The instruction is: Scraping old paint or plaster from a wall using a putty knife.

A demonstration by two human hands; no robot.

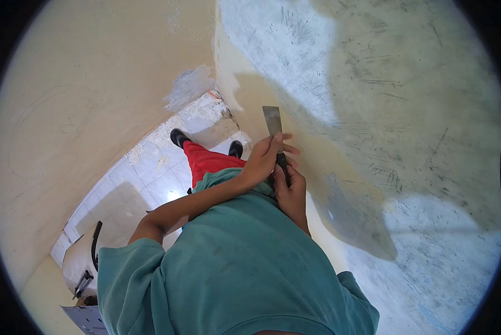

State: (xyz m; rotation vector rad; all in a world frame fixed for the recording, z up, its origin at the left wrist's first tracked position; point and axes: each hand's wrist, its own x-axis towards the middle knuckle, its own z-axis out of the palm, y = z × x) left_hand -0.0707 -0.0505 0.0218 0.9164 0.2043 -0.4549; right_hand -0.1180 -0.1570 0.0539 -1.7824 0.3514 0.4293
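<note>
A putty knife (272,121) with a steel blade and dark handle is held in front of my body, its blade pointing away from me. My right hand (291,190) grips the handle near its lower end. At the blade's base, my left hand (263,159) has its thumb on the metal, with the fingers passing behind the knife and showing past its right side. Close on the right stands a wall (401,104) with its paint partly scraped off; pale patches and dark scratch marks cover it. The blade appears apart from the wall.
A cream-painted wall (108,63) rises on the left, meeting the scraped wall in a corner. Paint flakes (149,153) litter the tiled floor (162,184) around my shoes. At lower left are a whitish object with a black curved edge (79,259) and a grey panel (85,318).
</note>
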